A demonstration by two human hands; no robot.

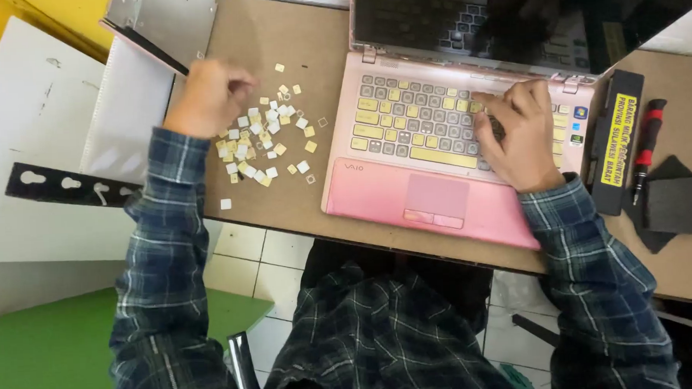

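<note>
A pink laptop [396,192] lies open on a brown table [261,35]. Its keyboard [413,121] has many keycaps off, with yellowish and grey patches showing. My right hand [518,136] rests on the right part of the keyboard, fingers curled down onto the keys. My left hand [209,95] hovers at the left of a scattered pile of loose keycaps [266,140], fingers bunched together; whether a keycap is pinched between them cannot be told. Both arms wear blue plaid sleeves.
A long black battery pack with a yellow label [616,140] lies right of the laptop, then a red-handled screwdriver [646,146] and dark foam pads [681,203]. A black perforated bar [65,185] and white panels [31,115] lie left. A metal bracket [160,24] sits at the top left.
</note>
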